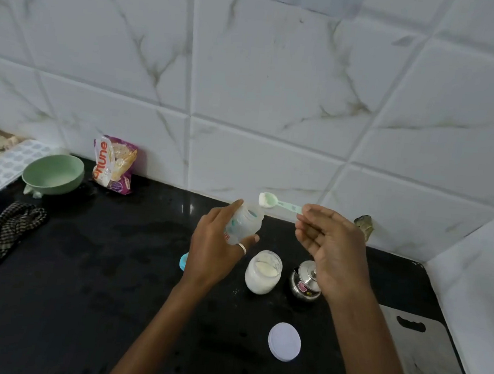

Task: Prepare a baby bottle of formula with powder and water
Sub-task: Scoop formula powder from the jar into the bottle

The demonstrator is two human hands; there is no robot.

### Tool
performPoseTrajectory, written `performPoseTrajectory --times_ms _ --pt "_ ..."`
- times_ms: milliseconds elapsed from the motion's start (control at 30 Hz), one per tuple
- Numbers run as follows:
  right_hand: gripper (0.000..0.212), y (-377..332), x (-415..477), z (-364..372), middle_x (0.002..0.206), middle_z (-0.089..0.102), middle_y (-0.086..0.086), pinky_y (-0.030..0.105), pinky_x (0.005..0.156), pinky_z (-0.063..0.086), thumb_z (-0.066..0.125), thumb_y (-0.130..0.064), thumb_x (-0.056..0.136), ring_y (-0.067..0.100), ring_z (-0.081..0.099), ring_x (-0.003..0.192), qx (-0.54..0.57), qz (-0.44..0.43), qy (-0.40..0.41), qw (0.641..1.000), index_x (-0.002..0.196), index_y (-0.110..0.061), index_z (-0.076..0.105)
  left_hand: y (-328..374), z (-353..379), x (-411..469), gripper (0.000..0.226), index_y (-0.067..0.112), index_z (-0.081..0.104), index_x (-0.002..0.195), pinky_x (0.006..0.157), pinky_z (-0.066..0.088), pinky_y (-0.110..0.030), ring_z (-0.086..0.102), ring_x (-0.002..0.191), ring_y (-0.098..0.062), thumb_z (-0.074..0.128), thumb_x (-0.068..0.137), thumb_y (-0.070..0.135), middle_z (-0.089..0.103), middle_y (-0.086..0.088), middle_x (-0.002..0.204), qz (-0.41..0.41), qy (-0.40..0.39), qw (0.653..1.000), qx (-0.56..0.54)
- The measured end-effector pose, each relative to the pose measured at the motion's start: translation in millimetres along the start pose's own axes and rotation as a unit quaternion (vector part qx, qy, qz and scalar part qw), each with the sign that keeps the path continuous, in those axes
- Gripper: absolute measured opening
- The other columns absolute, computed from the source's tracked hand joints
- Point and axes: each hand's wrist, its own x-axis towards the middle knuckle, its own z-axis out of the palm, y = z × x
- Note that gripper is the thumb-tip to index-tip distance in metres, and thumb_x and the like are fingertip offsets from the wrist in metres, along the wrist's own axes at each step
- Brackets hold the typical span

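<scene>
My left hand (216, 244) grips a clear baby bottle (247, 221), open at the top and tilted to the right above the black counter (80, 276). My right hand (330, 249) pinches the handle of a pale green scoop (271, 200). White powder fills the scoop's bowl, which hovers just above the bottle's mouth. An open glass jar of white powder (262, 271) stands on the counter below my hands. Its white lid (284, 341) lies nearer to me.
A small steel lidded pot (303, 279) stands right of the jar. A blue cap (183, 261) peeks out behind my left wrist. At the far left are a green bowl (54, 172), an ice tray (0, 164), a snack packet (115, 163) and a checked cloth (3, 232). A steel board (428, 355) lies at the right.
</scene>
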Motion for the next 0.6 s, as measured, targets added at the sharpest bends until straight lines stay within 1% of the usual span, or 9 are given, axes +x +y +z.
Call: performPoseTrajectory --times_ms 133,300,400,500,600 --pt "0.007 4 -3 4 0.08 0.077 0.01 0.025 0.064 0.059 0.074 -0.001 0.088 0.019 0.074 0.071 -0.045 -0.023 -0.003 0.999 0.088 -0.007 0.078 7 1 -5 0.076 0.02 0.057 0.148 0.098 0.053 -0.042 0.06 0.116 -0.023 0.09 0.081 0.034 0.066 0.0 0.13 -0.004 0.003 1.0 0.007" --pt "0.006 11 -6 4 0.077 0.078 0.006 0.023 0.064 0.059 0.073 -0.003 0.091 0.019 0.075 0.071 -0.107 -0.09 0.0 0.99 0.092 -0.008 0.077 13 2 -5 0.077 0.019 0.056 0.149 0.1 0.053 -0.042 0.059 0.118 -0.023 0.09 0.081 0.035 0.065 -0.001 0.132 -0.009 0.015 1.0 0.024" --pt "0.008 14 -8 3 0.078 0.078 0.004 0.026 0.066 0.061 0.073 -0.006 0.092 0.02 0.076 0.073 -0.143 -0.133 0.001 0.981 0.092 -0.012 0.077 14 3 -5 0.078 0.019 0.056 0.148 0.1 0.053 -0.043 0.059 0.118 -0.023 0.09 0.08 0.035 0.065 -0.001 0.133 -0.01 0.015 0.999 0.031" --pt "0.01 18 -8 1 0.077 0.077 0.001 0.031 0.07 0.063 0.072 -0.006 0.093 0.016 0.076 0.072 -0.206 -0.204 0.004 0.957 0.093 -0.015 0.077 14 4 -6 0.078 0.019 0.056 0.148 0.099 0.053 -0.042 0.059 0.118 -0.023 0.09 0.08 0.035 0.065 -0.002 0.133 -0.011 0.017 0.999 0.032" --pt "0.009 23 -9 1 0.075 0.076 -0.005 0.03 0.072 0.062 0.073 -0.006 0.093 0.012 0.075 0.072 -0.251 -0.277 -0.001 0.928 0.095 -0.014 0.077 15 4 -5 0.077 0.02 0.056 0.148 0.1 0.054 -0.044 0.06 0.118 -0.022 0.09 0.081 0.036 0.065 -0.001 0.133 -0.016 0.017 0.999 0.027"
